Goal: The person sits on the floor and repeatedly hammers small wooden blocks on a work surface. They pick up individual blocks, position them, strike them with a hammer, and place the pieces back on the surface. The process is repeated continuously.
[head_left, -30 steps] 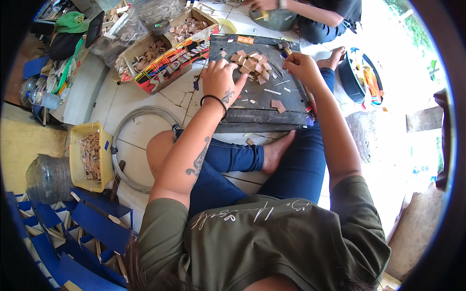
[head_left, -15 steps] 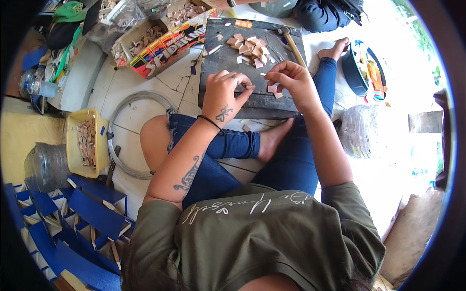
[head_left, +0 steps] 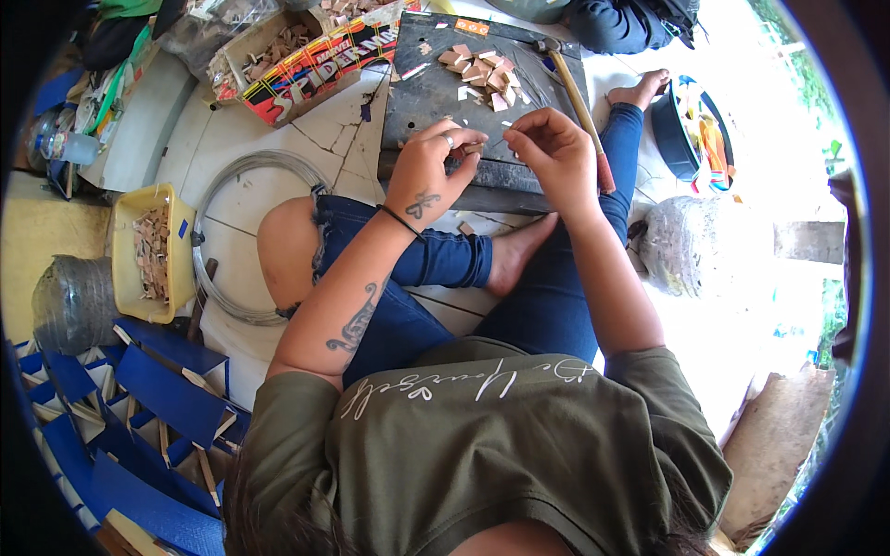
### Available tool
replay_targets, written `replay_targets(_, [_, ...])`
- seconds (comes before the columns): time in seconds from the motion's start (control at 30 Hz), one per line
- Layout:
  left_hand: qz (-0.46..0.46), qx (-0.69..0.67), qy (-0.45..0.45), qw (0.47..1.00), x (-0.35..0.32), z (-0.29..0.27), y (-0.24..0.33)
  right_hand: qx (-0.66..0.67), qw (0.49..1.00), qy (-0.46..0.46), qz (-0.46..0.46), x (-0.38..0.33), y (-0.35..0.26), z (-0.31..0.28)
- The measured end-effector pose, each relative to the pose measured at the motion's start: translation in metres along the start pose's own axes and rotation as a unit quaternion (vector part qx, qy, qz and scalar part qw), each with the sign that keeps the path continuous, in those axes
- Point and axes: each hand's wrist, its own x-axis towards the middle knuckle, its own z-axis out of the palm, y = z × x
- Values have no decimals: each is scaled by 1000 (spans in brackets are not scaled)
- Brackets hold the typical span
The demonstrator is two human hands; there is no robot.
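My left hand (head_left: 432,174) is closed, pinching a small wooden piece (head_left: 474,148) between thumb and fingers above the near part of a dark work block (head_left: 431,107). To its right, my right hand (head_left: 562,159) has thumb and forefinger pressed together; anything between them is too small to make out. A little white scrap (head_left: 506,123) shows beside those fingertips. Beyond both hands lies a loose pile of small pinkish-brown wooden pieces (head_left: 482,72). A hammer (head_left: 577,104) with a wooden handle rests along the block's right side.
A printed cardboard box (head_left: 315,69) of wood pieces stands far left. A yellow bin (head_left: 176,269) and a wire coil (head_left: 218,185) are at left, blue-covered boards (head_left: 176,394) nearer. A dark blue tub (head_left: 675,139) and plastic-wrapped bundle (head_left: 686,241) stand right. Another person's dark-clothed leg (head_left: 616,28) is beyond.
The whole view has shifted, so the block and pile sit higher in it. Both hands have come slightly nearer to me relative to the block; the left still pinches its piece.
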Motion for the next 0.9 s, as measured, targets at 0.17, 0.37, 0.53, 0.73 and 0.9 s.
replay_targets(0.17, [-51,-96,13,994,-4,5,8,64,998,16,22,-4,-5,-7])
replay_targets(0.37, [49,142,21,988,-8,8,10,35,999,15,22,-9,-2,-9])
replay_targets(0.53, [56,151,42,986,-14,10,7,-28,1000,10,-9,-12,1,-5])
replay_targets(0.73, [46,154,30,986,-14,10,3,-87,996,3,-34,-16,-4,-1])
replay_targets(0.9, [50,152,39,986,-14,11,4,-114,992,-4,-46,-15,-6,1])
